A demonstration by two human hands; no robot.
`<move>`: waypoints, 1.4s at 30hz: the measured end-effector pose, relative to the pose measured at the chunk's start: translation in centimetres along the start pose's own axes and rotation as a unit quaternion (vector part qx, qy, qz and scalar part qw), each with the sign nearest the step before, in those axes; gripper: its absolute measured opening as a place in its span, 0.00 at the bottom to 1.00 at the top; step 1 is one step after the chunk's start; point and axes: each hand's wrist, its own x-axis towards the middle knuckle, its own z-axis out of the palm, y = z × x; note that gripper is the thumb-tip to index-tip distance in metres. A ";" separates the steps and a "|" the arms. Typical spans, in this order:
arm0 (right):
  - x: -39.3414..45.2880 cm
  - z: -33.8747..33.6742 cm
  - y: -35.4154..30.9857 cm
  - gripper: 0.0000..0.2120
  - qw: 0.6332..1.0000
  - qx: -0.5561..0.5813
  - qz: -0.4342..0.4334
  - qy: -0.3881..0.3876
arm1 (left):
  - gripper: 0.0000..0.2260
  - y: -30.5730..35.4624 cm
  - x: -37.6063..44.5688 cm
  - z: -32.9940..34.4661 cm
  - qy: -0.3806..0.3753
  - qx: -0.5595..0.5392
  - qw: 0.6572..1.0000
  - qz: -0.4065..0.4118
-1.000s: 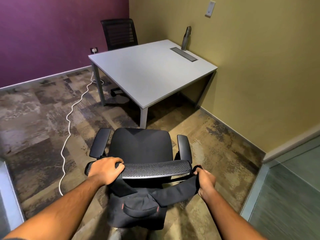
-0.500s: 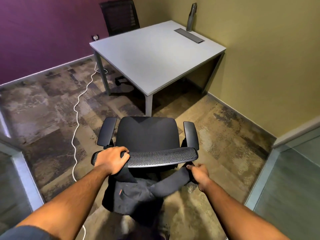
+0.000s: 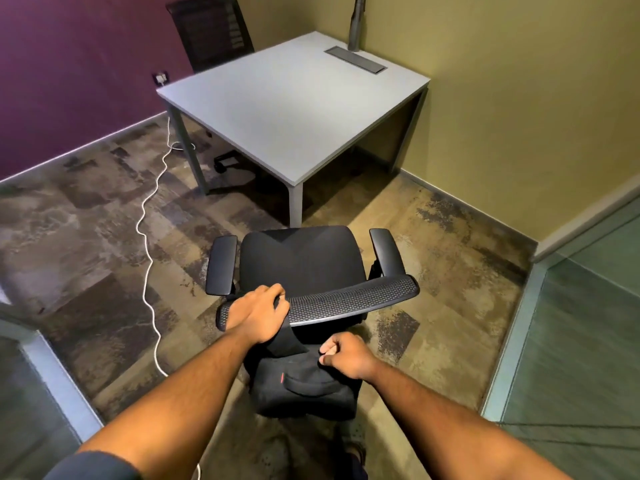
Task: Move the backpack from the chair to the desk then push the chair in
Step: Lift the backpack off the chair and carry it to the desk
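Observation:
A black office chair (image 3: pixel 301 261) stands in front of me, facing the white desk (image 3: pixel 291 98), its seat bare. A black backpack (image 3: pixel 304 386) hangs behind the chair's mesh backrest, one strap looped over the backrest's left end. My left hand (image 3: pixel 258 315) grips that end of the backrest and the strap there. My right hand (image 3: pixel 346 356) is closed on the backpack's top, just behind and below the backrest's middle. The backpack's lower part hangs close to the floor, and the chair's base is hidden.
A second black chair (image 3: pixel 211 29) stands at the desk's far side. A grey bottle (image 3: pixel 356 24) and a cable hatch (image 3: pixel 356 59) are on the desk by the yellow wall. A white cable (image 3: pixel 149 244) runs across the carpet on the left. Glass panels flank me on both sides.
My right hand has let go of the strap at the backrest's right end and moved in to the backpack's top. The strap no longer stretches rightward. My view has shifted closer to the chair.

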 end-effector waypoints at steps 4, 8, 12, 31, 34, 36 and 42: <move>-0.9 2.7 -0.9 0.09 0.993 -0.111 -0.032 -0.036 | 0.08 0.1 0.3 -0.5 -0.017 -0.015 1.000 0.006; -1.7 4.7 -0.8 0.17 0.978 -0.186 -0.041 -0.085 | 0.09 -0.2 0.4 -0.6 -0.032 -0.021 0.999 0.002; -2.5 6.0 -0.4 0.17 0.969 -0.223 -0.049 -0.090 | 0.10 -0.4 0.3 -0.8 -0.031 -0.022 0.999 0.012; -4.2 7.3 -5.9 0.12 0.964 -0.217 -0.154 0.027 | 0.11 -9.7 -7.5 1.4 0.136 -0.133 0.964 -0.183; -4.6 6.9 -5.7 0.14 0.964 -0.225 -0.141 0.025 | 0.10 -10.2 -8.9 3.4 0.034 -0.151 0.976 -0.154; -5.0 6.8 -5.5 0.14 0.964 -0.227 -0.138 0.018 | 0.08 -10.0 -9.9 4.3 -0.037 -0.160 0.981 -0.104; -6.3 6.5 -3.4 0.18 0.964 -0.231 -0.128 0.005 | 0.09 -4.9 -10.9 6.3 -0.150 -0.189 0.970 -0.015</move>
